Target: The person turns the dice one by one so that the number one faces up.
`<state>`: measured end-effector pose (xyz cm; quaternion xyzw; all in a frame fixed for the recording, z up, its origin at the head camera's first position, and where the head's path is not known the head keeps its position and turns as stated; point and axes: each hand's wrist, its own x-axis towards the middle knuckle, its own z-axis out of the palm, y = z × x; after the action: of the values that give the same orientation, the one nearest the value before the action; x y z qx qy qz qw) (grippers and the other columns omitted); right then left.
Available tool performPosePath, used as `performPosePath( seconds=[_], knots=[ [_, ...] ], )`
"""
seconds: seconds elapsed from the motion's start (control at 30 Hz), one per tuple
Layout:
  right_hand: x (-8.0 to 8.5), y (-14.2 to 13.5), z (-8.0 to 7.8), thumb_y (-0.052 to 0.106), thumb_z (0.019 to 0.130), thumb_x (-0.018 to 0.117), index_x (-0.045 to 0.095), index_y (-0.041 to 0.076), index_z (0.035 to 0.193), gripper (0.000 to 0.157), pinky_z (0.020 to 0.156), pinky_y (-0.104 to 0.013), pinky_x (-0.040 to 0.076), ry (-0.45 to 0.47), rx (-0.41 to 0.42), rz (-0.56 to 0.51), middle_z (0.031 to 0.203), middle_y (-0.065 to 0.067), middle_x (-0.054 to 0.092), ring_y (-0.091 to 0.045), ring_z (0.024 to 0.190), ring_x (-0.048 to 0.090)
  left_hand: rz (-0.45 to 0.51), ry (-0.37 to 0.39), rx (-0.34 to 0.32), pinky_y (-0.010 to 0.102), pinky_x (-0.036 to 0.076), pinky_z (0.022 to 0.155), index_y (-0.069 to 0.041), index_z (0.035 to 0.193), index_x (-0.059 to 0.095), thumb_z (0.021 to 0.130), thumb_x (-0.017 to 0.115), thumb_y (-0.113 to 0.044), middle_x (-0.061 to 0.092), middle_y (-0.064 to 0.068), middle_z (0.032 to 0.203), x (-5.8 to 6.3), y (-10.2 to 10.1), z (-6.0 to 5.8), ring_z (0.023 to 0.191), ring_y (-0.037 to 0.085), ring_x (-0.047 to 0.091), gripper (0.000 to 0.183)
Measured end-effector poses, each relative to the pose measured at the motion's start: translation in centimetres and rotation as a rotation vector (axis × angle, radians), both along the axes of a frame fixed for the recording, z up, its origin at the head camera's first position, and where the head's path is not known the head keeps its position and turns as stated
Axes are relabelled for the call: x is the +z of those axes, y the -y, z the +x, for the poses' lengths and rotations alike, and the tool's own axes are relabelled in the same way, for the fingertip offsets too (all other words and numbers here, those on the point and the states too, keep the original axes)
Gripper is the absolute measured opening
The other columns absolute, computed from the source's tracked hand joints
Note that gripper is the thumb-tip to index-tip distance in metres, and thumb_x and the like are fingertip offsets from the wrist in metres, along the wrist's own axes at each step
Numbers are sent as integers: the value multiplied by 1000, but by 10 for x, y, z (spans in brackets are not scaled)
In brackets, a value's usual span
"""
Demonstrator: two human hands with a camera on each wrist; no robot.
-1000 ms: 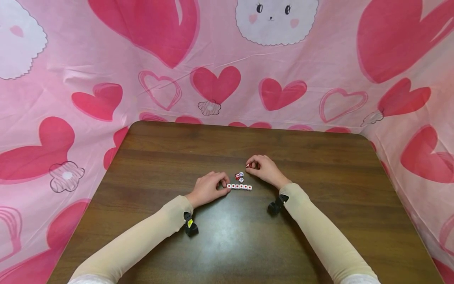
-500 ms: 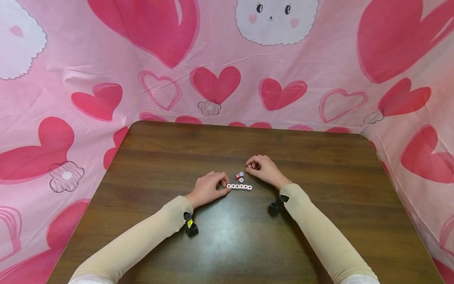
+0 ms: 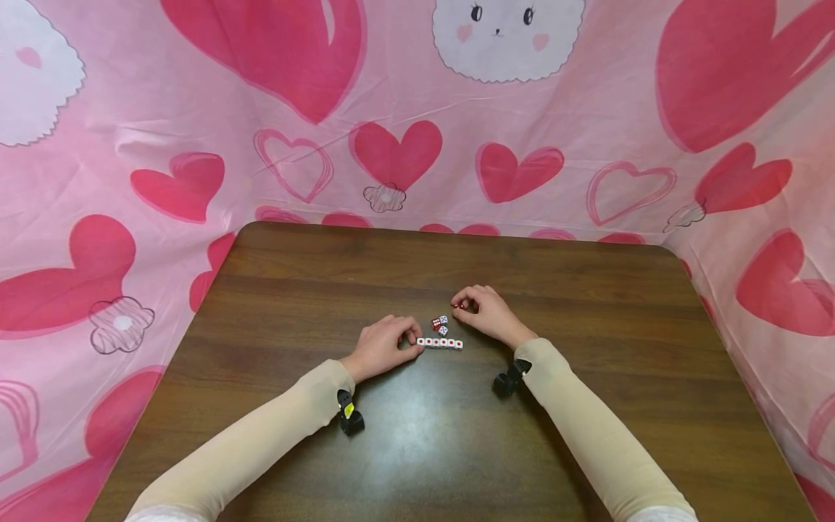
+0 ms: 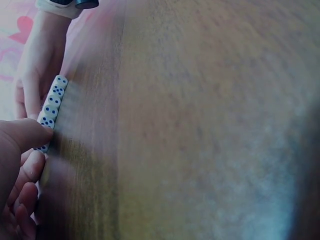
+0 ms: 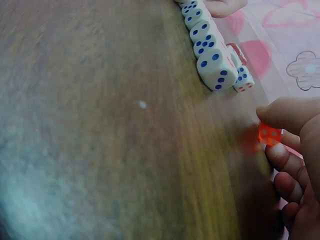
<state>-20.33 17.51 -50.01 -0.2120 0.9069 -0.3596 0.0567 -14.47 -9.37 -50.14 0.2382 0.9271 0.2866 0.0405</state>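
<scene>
A dark brown, wood-grain table (image 3: 587, 290) is used here, pretty much rounded off at the far corners, with some shine caught on the near half. Six white dice (image 3: 436, 343) are lined up on it in a tight straight row, single red dots turned up. Just behind, a red die (image 3: 435, 324) and two loose white dice (image 3: 443, 330) are bunched; whether all three are touching can't really be made out.

Six white, round-cornered dice (image 3: 436, 342) make a straight row, big red dots up, one end in the left hand (image 3: 385, 344). The right hand (image 3: 489, 313) pinches a see-through red die (image 5: 270, 134). Between the hands sit two white dice (image 3: 443, 330) and a red, white-dotted die (image 3: 436, 323).
</scene>
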Motion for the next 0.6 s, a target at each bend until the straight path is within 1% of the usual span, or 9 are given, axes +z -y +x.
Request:
performPosePath(
  seconds=[0.13,0.33,0.6],
  knots=[
    [-2,0,0,18,92,78,74,14,108,17,81,-37,40,-18,1,16,94,-1,61,-21,90,50,-4,-1,1,31,44,65,-31,96,65,91,79,-37,61,-21,87,-1,0,0,84,5,54,17],
    [-1,0,0,19,91,80,73,15,109,19,81,-37,40,-2,-2,13,95,-1,60,-21,91,49,0,10,2,32,44,66,-30,97,65,91,79,-37,61,-21,88,-1,-1,0,84,5,54,17],
    [-1,-3,2,20,91,81,70,12,112,25,84,-38,41,-4,21,11,97,-1,61,-22,93,50,1,7,9,33,44,67,-30,97,65,91,79,-38,61,-20,88,-1,-1,0,85,6,55,17]
  ],
)
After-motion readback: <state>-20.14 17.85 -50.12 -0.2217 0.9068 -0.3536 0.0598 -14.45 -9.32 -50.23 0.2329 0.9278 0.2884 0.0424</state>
